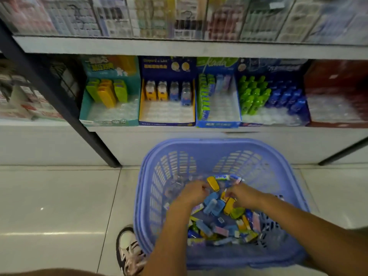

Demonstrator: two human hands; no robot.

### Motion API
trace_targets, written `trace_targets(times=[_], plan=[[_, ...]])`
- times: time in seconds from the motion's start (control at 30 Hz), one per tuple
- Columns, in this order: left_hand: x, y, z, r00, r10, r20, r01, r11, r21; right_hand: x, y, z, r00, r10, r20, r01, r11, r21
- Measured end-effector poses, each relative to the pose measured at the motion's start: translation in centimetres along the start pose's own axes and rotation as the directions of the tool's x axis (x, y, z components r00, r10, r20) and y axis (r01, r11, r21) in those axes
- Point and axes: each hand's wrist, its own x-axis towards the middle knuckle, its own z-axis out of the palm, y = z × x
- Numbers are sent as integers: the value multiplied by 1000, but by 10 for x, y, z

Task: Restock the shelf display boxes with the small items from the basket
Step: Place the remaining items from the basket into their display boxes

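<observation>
A lilac plastic basket stands on the floor below the shelf, holding several small yellow, blue, green and pink items. Both my hands are down inside it. My left hand has its fingers curled beside an upright yellow case; whether it holds anything is hidden. My right hand pinches a small yellow item at its fingertips. On the shelf above stand partly filled display boxes: teal, navy and yellow, blue, and one with green and blue bottles.
A red display box stands at the shelf's far right. A dark slanted shelf post runs down to the tiled floor at left. My shoe is beside the basket's near left corner. A glass-fronted upper shelf overhangs.
</observation>
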Motion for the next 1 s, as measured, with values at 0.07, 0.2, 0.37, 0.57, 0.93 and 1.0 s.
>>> trace_targets(times=[0.07,0.2,0.37,0.57,0.93,1.0], plan=[[14,-9,31,988,-43,150,29,995,94,10,17,20,999,21,29,-20,999,-30],[36,-11,50,982,-74,172,25,963,269,32,32,46,998,9,55,-6,999,-51],[65,-14,42,997,36,68,-58,935,349,49,42,70,995,-52,-83,34,978,-206],[102,-13,42,987,119,105,-154,875,459,71,36,66,980,-164,-111,111,918,-381],[130,-16,54,993,110,49,-118,809,576,79,40,53,986,-121,-113,69,920,-385],[129,-13,54,997,69,41,-80,800,595,78,38,50,984,-117,-132,53,909,-414]])
